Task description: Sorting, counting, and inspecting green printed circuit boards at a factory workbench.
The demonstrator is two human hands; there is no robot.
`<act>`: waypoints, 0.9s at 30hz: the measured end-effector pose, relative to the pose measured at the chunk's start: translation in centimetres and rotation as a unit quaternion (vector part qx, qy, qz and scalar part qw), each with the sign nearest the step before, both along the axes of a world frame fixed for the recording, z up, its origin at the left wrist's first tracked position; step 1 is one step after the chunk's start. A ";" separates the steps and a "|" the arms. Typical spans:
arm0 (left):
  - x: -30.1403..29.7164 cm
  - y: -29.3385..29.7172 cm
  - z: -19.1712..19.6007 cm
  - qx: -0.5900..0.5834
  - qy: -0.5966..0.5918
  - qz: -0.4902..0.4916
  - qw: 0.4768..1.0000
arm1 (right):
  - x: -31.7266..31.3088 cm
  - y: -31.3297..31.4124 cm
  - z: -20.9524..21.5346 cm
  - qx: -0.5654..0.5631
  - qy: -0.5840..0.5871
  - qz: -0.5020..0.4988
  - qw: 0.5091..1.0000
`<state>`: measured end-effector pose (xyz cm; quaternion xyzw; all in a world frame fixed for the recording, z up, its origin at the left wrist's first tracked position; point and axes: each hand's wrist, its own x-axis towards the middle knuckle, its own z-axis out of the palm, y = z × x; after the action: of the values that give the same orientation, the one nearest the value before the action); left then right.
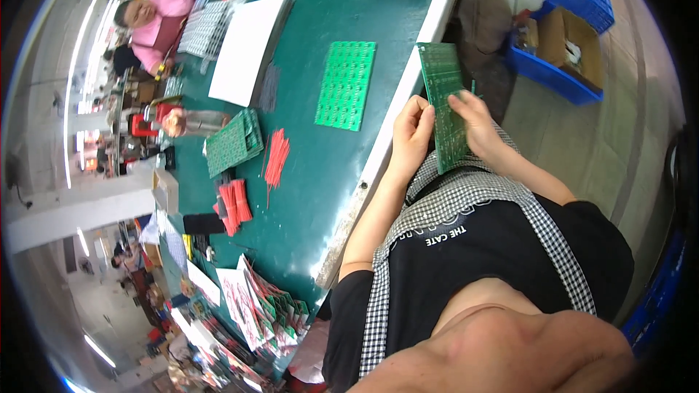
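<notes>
Over my lap, just past the table's edge, I hold a green circuit board panel (442, 113) tilted steeply. My left hand (413, 135) is closed on its left edge, thumb toward the board. My right hand (475, 125) grips the other edge, with its thumb on the board's face. A thin dark piece shows beside the right fingers, too small to name. Flat on the green table (313, 196), left of my hands, lies another circuit board panel (346, 86). Further left are a stack of green boards (234, 143) and a bundle of red strips (275, 159).
A white stack (247, 47) and more red strips (234, 204) lie on the table. Boards with white sheets (262, 306) stand at the near left. A white rail (393, 109) edges the table. Blue crates (557, 76) sit at the right. A person in pink (171, 11) is across the table.
</notes>
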<state>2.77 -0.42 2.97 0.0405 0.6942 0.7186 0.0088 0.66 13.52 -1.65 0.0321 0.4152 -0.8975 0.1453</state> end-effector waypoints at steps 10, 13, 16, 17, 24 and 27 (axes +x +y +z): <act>-0.1 0.3 -0.7 -0.354 0.136 0.082 0.922 | -0.7 2.7 1.7 0.190 0.070 -0.163 0.966; 0.2 -0.1 -0.9 -0.349 0.060 -0.019 0.935 | -3.3 5.4 0.9 0.050 -0.013 -0.133 0.990; -0.2 0.4 -1.9 -0.432 0.003 -0.127 0.893 | -3.8 6.2 -2.2 -0.251 0.042 0.097 0.962; -0.1 1.1 -2.6 -0.229 -0.005 -0.087 0.970 | -3.6 5.7 -3.2 -0.256 0.086 0.117 0.956; 0.1 3.1 -2.9 0.062 -0.086 -0.157 0.982 | -1.8 1.2 -2.1 -0.119 0.180 0.063 0.974; 0.2 2.8 -1.6 0.126 -0.112 -0.154 0.974 | -0.8 2.6 -3.7 -0.045 0.096 0.048 0.993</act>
<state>2.97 2.38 1.39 0.0672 0.5780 0.7904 0.1914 -0.10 16.14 -5.31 -0.0806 0.3875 -0.9062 0.1485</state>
